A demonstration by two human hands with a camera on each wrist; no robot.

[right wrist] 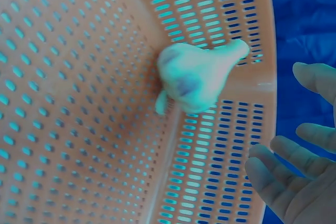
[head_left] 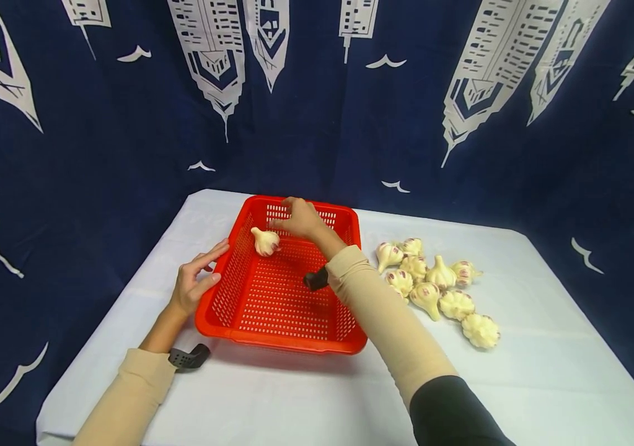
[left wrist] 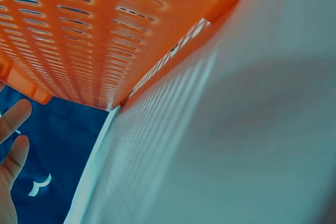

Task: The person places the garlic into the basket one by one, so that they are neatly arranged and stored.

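Observation:
A red perforated plastic basket (head_left: pixel 283 344) stands on the white-covered table. One garlic bulb (head_left: pixel 265 242) lies inside, toward its far left corner; the right wrist view shows this bulb (right wrist: pixel 191 77) against the slotted wall. My right hand (head_left: pixel 301 218) hovers over the back of the basket, fingers spread and holding nothing, just to the right of the bulb. On the basket's left side, my left hand (head_left: pixel 194 285) rests its fingertips at the rim, fingers extended. The left wrist view catches only two fingers beside the basket wall (left wrist: pixel 68 35).
Several garlic bulbs (head_left: pixel 425 297) sit in a cluster on the table to the right of the basket. Behind the table (head_left: pixel 551 371) hangs a dark blue cloth (head_left: pixel 317 142) with white building prints. Black straps with small devices circle both wrists.

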